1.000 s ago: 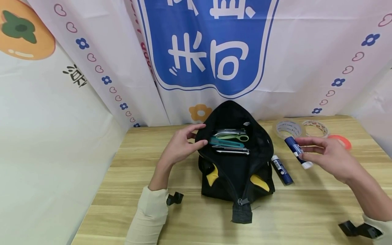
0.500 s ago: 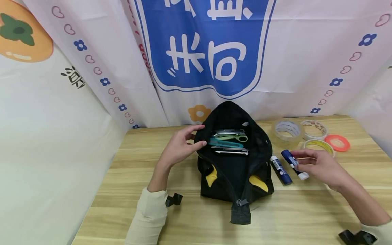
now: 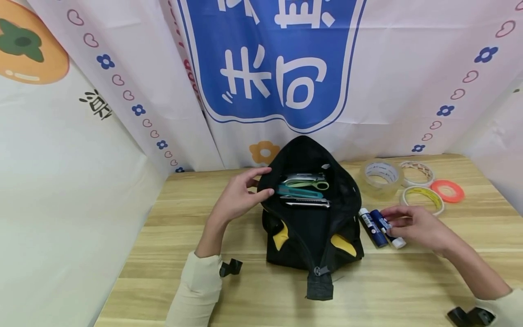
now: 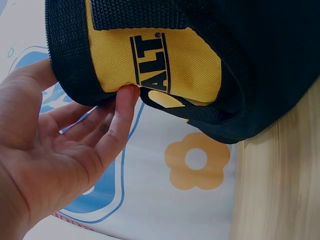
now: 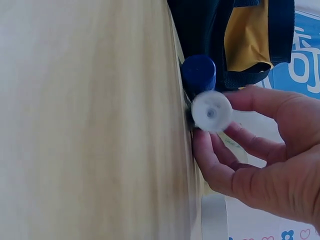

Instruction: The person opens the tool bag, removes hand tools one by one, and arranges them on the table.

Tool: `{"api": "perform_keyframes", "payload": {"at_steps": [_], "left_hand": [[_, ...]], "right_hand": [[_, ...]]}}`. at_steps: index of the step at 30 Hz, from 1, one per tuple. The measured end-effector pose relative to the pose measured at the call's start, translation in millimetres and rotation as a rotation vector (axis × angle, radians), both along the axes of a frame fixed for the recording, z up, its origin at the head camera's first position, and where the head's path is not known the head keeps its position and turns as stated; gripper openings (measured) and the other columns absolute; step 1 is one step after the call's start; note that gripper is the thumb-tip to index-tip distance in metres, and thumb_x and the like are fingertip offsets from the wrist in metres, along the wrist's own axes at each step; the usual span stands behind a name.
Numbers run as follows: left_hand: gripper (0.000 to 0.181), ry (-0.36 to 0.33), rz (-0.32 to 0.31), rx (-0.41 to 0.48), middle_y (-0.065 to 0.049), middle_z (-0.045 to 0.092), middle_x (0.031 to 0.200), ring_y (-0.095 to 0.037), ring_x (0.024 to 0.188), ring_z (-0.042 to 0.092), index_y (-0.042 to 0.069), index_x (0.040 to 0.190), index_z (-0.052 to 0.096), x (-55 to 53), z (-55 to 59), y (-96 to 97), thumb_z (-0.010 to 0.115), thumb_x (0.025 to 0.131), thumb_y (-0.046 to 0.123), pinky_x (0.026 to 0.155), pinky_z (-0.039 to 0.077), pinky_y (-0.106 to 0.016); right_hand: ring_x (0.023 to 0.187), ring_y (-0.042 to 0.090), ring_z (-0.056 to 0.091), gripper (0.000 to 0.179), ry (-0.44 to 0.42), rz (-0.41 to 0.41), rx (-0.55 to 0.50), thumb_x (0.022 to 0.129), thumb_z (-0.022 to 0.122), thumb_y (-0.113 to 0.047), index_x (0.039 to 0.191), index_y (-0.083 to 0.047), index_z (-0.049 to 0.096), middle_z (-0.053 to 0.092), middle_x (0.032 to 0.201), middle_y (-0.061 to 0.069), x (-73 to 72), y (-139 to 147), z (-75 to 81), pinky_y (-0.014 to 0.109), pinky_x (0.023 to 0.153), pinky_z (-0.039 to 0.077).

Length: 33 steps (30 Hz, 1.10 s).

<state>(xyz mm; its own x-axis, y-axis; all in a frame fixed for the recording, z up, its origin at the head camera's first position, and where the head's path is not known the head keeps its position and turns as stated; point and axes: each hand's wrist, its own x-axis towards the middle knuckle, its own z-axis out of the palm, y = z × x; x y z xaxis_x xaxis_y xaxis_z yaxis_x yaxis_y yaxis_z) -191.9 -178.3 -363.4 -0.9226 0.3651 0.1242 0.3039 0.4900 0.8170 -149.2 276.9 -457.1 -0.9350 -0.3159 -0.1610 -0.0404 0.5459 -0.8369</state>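
A black bag point(image 3: 304, 252) with yellow patches is set open on the wooden table point(image 3: 184, 227), its zip end turned towards the person. Its rim is held on the left side by the left hand point(image 3: 241, 195), with the thumb and forefinger spread apart and a fingertip laid on the yellow outer side; the other fingers are partly hidden. A navy glue stick point(image 3: 381, 221) is pinched between the thumb and fingertips of the right hand point(image 3: 421, 227), right of the bag, its white end turned towards the person. Just beside it, next to the bag, a second stick point(image 3: 373, 230) is laid with its ends the other way round; whether the two are touching cannot be told. Inside the bag, a teal cutter point(image 3: 302, 191), green-handled scissors point(image 3: 323, 185) and a black and silver knife point(image 3: 304, 201) are seen. Behind the right hand, a clear tape roll point(image 3: 388, 190), two white rolls point(image 3: 437, 204) and a red ring point(image 3: 458, 193) are grouped. The wall is covered by a printed cloth point(image 3: 278, 81)
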Motion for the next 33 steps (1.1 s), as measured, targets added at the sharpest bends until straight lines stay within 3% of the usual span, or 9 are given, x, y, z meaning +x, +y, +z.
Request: {"api": "perform_keyframes", "payload": {"at_steps": [13,19,29,33], "left_hand": [[0.056,0.001,0.005,-0.009,-0.013,0.055,0.161,-0.036,0.122,0.073,0.01,0.151,0.061,-0.3,-1.1,-0.9,0.078,0.098,0.017,0.088,0.064,-0.038],[0.056,0.009,0.003,-0.015,-0.013,0.055,0.161,-0.036,0.121,0.073,0.01,0.151,0.062,-0.4,-0.6,0.0,0.078,0.098,0.017,0.087,0.064,-0.038],[0.055,0.011,0.0,-0.013,-0.012,0.055,0.161,-0.036,0.124,0.072,0.011,0.152,0.061,0.1,0.7,-0.7,0.077,0.1,0.019,0.09,0.063,-0.041],[0.053,0.021,0.002,-0.023,-0.011,0.057,0.16,-0.037,0.13,0.069,0.011,0.152,0.061,-0.4,0.8,-0.3,0.075,0.101,0.02,0.102,0.06,-0.049]], "right_hand": [[0.1,0.006,0.07,0.049,-0.044,0.086,-0.037,0.099,0.07,-0.003,0.142,0.017,0.055,0.067,0.13,0.029,0.2,2,3.5,0.026,0.081,0.063],[0.105,0.01,0.07,0.048,-0.034,0.07,0.002,0.101,0.069,-0.007,0.143,0.013,0.057,0.069,0.132,0.026,1.5,2,9.6,0.025,0.083,0.062],[0.101,0.0,0.07,0.046,0.08,0.081,-0.011,0.105,0.069,-0.011,0.144,0.01,0.058,0.069,0.132,0.026,-2.0,1,30.8,0.023,0.083,0.062],[0.103,-0.002,0.07,0.046,0.119,0.077,0.001,0.105,0.071,-0.015,0.144,0.006,0.06,0.069,0.134,0.026,-1.1,-4,43.4,0.024,0.084,0.062]]}}
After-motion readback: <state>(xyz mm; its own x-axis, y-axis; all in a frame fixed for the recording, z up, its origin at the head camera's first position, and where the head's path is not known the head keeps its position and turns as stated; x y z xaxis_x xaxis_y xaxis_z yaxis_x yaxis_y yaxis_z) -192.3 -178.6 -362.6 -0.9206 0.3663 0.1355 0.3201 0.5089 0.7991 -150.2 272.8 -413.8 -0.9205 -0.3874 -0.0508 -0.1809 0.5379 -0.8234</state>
